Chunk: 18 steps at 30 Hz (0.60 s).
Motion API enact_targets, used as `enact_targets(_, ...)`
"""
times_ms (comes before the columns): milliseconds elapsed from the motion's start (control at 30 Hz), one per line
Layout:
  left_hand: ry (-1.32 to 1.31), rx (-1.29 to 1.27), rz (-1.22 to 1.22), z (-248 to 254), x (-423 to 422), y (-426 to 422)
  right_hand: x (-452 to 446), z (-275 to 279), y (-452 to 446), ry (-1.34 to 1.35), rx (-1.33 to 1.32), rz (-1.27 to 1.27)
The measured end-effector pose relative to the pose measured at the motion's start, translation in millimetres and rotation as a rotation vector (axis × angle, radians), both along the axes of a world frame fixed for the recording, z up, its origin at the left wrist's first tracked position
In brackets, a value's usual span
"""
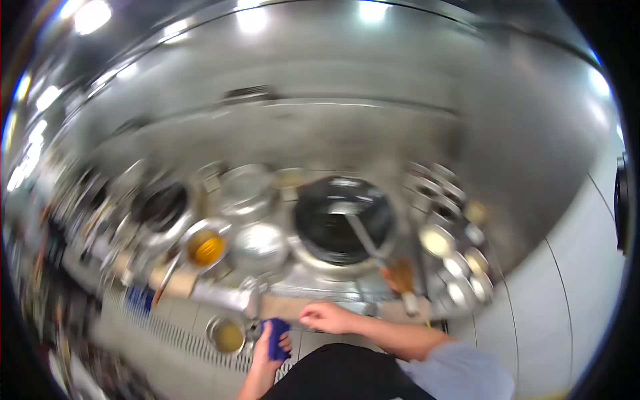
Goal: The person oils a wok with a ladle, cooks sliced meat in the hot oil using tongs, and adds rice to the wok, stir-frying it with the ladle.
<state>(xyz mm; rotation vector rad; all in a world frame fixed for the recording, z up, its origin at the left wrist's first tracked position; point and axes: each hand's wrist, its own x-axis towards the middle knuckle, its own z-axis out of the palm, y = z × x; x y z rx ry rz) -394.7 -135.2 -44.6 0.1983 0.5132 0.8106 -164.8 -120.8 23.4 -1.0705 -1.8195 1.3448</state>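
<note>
My left hand (pixel 272 353) is closed around a folded purple-blue cloth (pixel 277 339), low in the head view. Just left of it is a round metal pot (pixel 212 327) with pale yellow liquid inside. Whether my fingers also grip that pot's handle through the cloth, I cannot tell. My right hand (pixel 325 317) is in front of the counter edge, its fingers curled together and nothing visible in them. Beyond it sits a large dark wok (pixel 313 220), with a long-handled ladle (pixel 362 235) resting in it. The picture is smeared by motion.
A brush (pixel 403 277) lies right of the wok. Several seasoning containers (pixel 437 241) stand farther right. Left of the wok are metal pans (pixel 261 247), a bowl with an orange-yellow content (pixel 206 247) and another dark wok (pixel 160 205). A floor grate (pixel 180 333) runs below the counter.
</note>
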Motion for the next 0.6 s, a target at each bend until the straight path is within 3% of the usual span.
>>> enact_targets(100, 0.039, -0.068, -0.13, 3, 9, 10, 23, -9, -20, -0.036, 0.012, -0.045)
enact_targets(167, -0.012, -0.105, -0.294, -32, 6, 36, 43, -9, -43, 0.011, -0.057, -0.237)
enact_targets(200, -0.004, -0.105, -0.378, 64, 50, 31, 52, -8, -54, 0.046, -0.122, -0.314)
enact_targets(233, 0.381, 0.077, -0.248, 172, 86, 4, 60, -11, -70, 0.048, -0.112, -0.398)
enact_targets(367, 0.452, 0.139, -0.48, 175, 116, -1, 82, -25, -140, 0.01, -0.188, -0.801)
enact_targets(600, 0.36, 0.335, -0.919, 159, 162, 3, 61, -59, -249, -0.184, -0.234, -1.103)
